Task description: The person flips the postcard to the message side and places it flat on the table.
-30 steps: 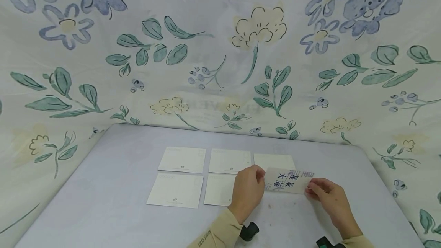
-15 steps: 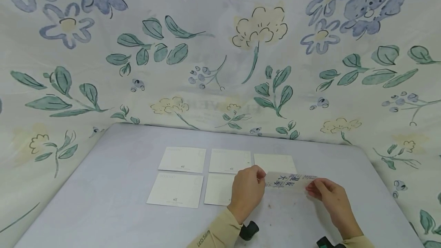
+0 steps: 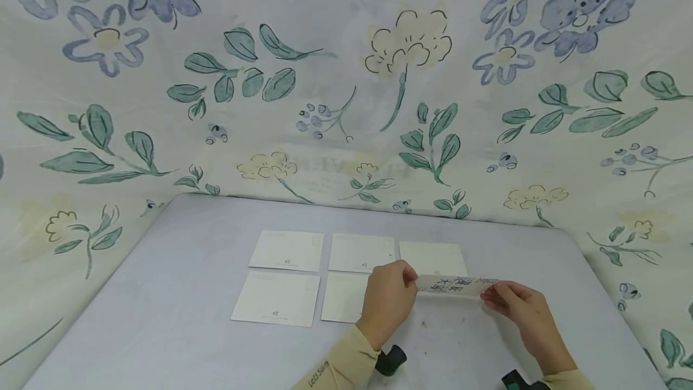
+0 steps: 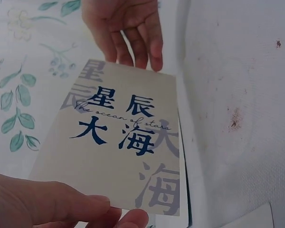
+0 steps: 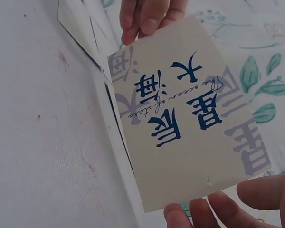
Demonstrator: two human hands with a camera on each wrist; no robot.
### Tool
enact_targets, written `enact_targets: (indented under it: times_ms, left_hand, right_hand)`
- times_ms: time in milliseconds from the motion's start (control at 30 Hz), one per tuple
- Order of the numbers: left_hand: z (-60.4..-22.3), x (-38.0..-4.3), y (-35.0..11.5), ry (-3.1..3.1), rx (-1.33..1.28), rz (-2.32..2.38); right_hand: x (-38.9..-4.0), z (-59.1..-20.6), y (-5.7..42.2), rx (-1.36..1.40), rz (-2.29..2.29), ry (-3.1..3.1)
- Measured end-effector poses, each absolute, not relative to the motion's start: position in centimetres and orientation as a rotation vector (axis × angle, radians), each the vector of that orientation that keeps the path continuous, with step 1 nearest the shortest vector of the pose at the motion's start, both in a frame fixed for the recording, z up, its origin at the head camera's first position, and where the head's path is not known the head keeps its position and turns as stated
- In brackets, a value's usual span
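A cream postcard (image 3: 455, 285) with dark blue and pale grey Chinese characters is stretched between both hands. My left hand (image 3: 388, 295) pinches its left end, and my right hand (image 3: 524, 318) pinches the opposite end. In the head view the postcard is tipped so its printed face looks like a narrow strip. The left wrist view shows the postcard (image 4: 109, 161) face on, with script reading "The ocean of stars" and a thin second edge along its long side. At the near end of the postcard (image 5: 171, 175) in the right wrist view, fingertips sit behind it.
Several pale cards lie in two rows on the white table (image 3: 178, 294), among them a front left card (image 3: 274, 300) and a back right card (image 3: 431, 254). The left forearm partly covers the front middle card (image 3: 342, 297). A floral cloth (image 3: 346, 77) hangs behind.
Between the hands, the postcard has tilted back, its printed face shrinking from a broad panel to a narrow strip. Both hands keep their hold almost in place.
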State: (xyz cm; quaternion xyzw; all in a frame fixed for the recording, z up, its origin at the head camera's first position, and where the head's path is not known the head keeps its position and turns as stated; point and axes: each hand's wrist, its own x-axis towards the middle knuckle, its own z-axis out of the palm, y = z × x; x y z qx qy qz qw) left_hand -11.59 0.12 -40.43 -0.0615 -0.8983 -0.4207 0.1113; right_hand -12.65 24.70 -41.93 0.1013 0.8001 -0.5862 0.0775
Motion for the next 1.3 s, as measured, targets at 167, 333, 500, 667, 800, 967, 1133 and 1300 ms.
enact_targets:
  times_ms: [167, 333, 500, 667, 800, 967, 1133, 1300]
  left_hand:
    - [-40.3, -11.7, 0.0, -2.643, -0.193, -1.264]
    - [-40.3, -11.7, -0.1, -2.652, -0.207, -1.252]
    - [-40.2, -11.7, -0.1, -2.652, -0.22, -1.267]
    - [-40.3, -11.6, 0.1, -2.659, -0.221, -1.311]
    - [-40.5, -11.5, 0.4, -2.659, -0.232, -1.323]
    - [-40.5, -11.5, 0.4, -2.641, -0.254, -1.345]
    - [-40.5, -11.4, 0.3, -2.631, -0.281, -1.409]
    - [-40.2, -11.1, 0.1, -2.643, -0.293, -1.465]
  right_hand:
    - [-12.6, -41.8, 25.0, 0.268, -1.765, 2.365]
    - [-12.6, -41.7, 25.3, 0.215, -1.751, 2.336]
    - [-12.8, -41.6, 25.7, 0.202, -1.722, 2.339]
    - [-12.8, -41.6, 26.0, 0.209, -1.714, 2.327]
    - [-12.9, -41.5, 26.3, 0.183, -1.761, 2.308]
    - [-13.0, -41.5, 26.5, 0.161, -1.815, 2.295]
    - [-13.0, -41.6, 26.6, 0.169, -1.812, 2.298]
    - [-12.9, -41.9, 26.7, 0.169, -1.839, 2.272]
